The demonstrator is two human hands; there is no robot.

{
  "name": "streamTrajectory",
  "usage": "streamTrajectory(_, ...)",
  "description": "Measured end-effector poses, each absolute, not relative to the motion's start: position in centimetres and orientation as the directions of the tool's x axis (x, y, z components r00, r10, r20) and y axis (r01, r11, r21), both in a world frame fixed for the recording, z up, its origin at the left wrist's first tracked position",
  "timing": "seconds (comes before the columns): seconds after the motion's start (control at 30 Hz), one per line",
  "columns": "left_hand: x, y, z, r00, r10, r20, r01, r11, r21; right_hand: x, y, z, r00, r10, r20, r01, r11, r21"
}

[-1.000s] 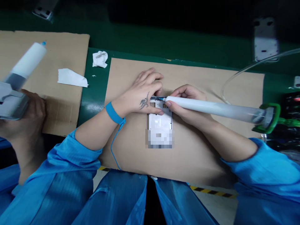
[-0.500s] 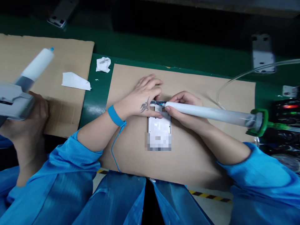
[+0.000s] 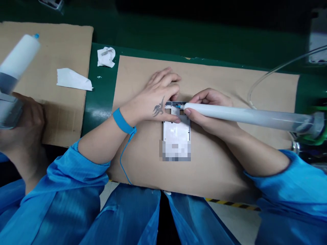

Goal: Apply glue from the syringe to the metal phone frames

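A white and silver phone frame [image 3: 176,131] lies flat on the cardboard, its top edge away from me and its lower end blurred by pixel blocks. My left hand [image 3: 158,98] holds it at the upper left, thumb on its face and fingers curled by the top edge. In my right hand [image 3: 211,105] is a long white dispensing syringe [image 3: 245,115], pinched near its front and lying almost level. The syringe's blue tip points left at the dark strip along the frame's top and seems to touch it. A blue wrist strap [image 3: 123,120] with a cord circles my left wrist.
At far left another person's hand [image 3: 28,122] grips a device with a white syringe [image 3: 20,58]. A paper scrap [image 3: 74,79] and crumpled tissue [image 3: 106,56] lie left of my cardboard sheet [image 3: 143,160]. A clear tube [image 3: 278,73] curves at the right, near another phone frame [image 3: 318,37].
The whole view has shifted, so the bench's far side and outer items sit further out. Both hands keep their hold, and the syringe tip stays at the frame's top strip.
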State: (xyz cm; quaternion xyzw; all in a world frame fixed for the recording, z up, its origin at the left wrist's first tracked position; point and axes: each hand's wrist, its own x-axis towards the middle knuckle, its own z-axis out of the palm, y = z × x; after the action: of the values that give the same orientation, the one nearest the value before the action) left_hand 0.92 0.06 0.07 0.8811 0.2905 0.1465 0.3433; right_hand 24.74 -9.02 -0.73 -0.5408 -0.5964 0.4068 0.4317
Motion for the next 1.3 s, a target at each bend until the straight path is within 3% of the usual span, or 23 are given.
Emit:
streamTrajectory(0.23,0.9,0.3,-0.2,0.794,0.606,0.048,0.417,-0.6,0.683,25.1,-9.1,-1.3,-0.031,0.996,0.081,0.325,0.087,-0.942)
streamTrajectory(0.47,0.9,0.2,0.1,0.826,0.561,0.062,0.444,-0.714,0.542,25.0,-8.9,-0.9,0.039,0.99,0.133,0.318,0.114,-0.941)
streamTrajectory(1.03,0.6,0.5,-0.6,0.843,0.524,0.121,0.382,-0.742,0.55,25.3,-9.0,-1.0,0.021,0.991,0.135,0.357,0.119,-0.926)
streamTrajectory(1.3,0.7,0.1,0.0,0.827,0.559,0.055,0.439,-0.704,0.558,25.9,-8.9,-0.8,-0.032,0.994,0.103,0.384,0.107,-0.917)
